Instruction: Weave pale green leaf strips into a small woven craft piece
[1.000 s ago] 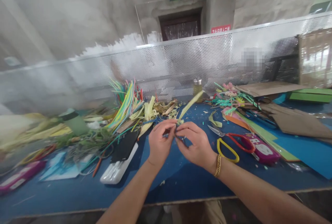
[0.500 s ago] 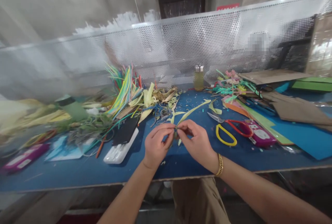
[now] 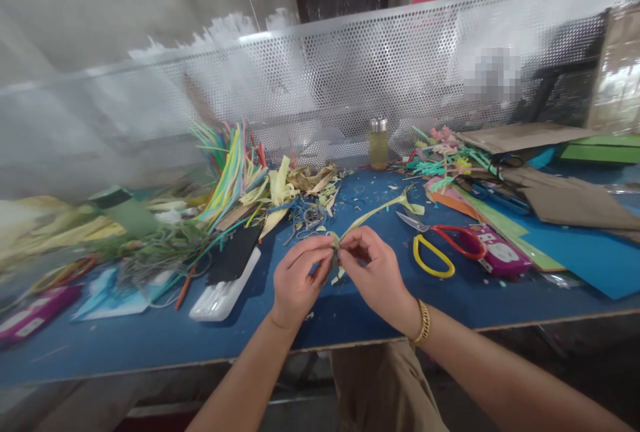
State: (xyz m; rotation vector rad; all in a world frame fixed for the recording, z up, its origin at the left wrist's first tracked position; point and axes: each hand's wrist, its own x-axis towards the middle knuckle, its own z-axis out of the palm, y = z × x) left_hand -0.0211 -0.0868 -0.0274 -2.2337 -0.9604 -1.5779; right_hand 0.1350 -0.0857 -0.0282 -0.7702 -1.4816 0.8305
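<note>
Over the blue tabletop, my left hand and my right hand meet fingertip to fingertip. Both pinch a pale green strip, which looks like dried leaf or husk. Its long end runs up and to the right from my fingers, reaching a wider pale leaf piece on the table. The part between my fingertips is mostly hidden, and a short tip pokes out below. Close to my right hand lie scissors with one red and one yellow handle, blades spread.
Left of my hands, a black phone rests on a white case. Behind are a bundle of coloured stems and a heap of husks. A bottle stands before the perforated metal screen. Coloured paper lies right.
The view has shifted slightly. The strip's far end now meets the wider leaf piece on the table. Both hands keep pinching at nearly the same spot.
</note>
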